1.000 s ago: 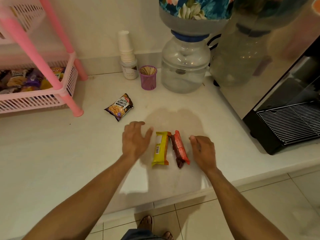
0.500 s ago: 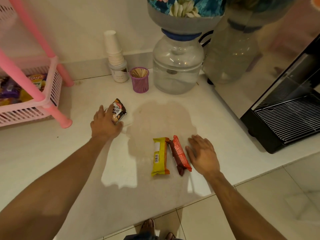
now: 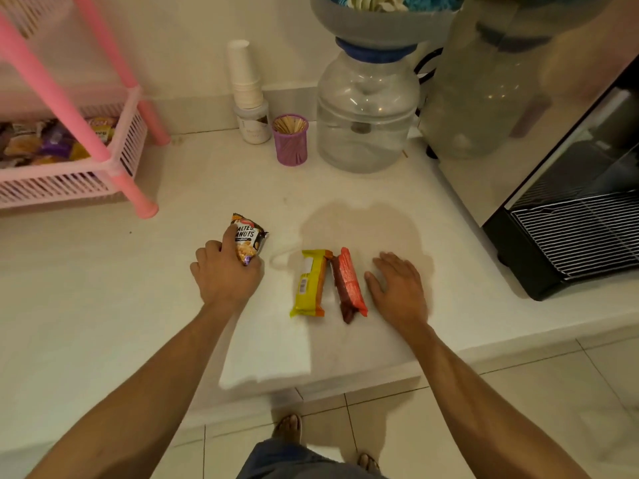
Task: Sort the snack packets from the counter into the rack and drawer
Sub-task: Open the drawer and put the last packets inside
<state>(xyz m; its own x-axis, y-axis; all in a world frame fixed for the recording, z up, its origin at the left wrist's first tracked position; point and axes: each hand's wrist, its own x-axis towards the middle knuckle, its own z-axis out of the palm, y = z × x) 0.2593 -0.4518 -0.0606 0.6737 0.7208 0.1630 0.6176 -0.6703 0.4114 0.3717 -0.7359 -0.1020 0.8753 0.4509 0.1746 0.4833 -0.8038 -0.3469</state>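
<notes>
Glossy black peanut packet [image 3: 249, 236], lettered "SALTED PEANUTS", pinched at its lower end by left hand [image 3: 226, 276], fingers curled and clamped on the foil, held tilted just over the white counter [image 3: 103, 288]. To the right, lying side by side and touching: yellow biscuit pack [image 3: 310, 283] with a barcode, ribbed orange-red biscuit pack [image 3: 348, 283]. Just beside those, right hand [image 3: 397, 288] flat on the counter, fingers loosely together, holding nothing. Far left, pink slatted plastic rack [image 3: 69, 181] filled with crinkled wrappers, print unreadable.
</notes>
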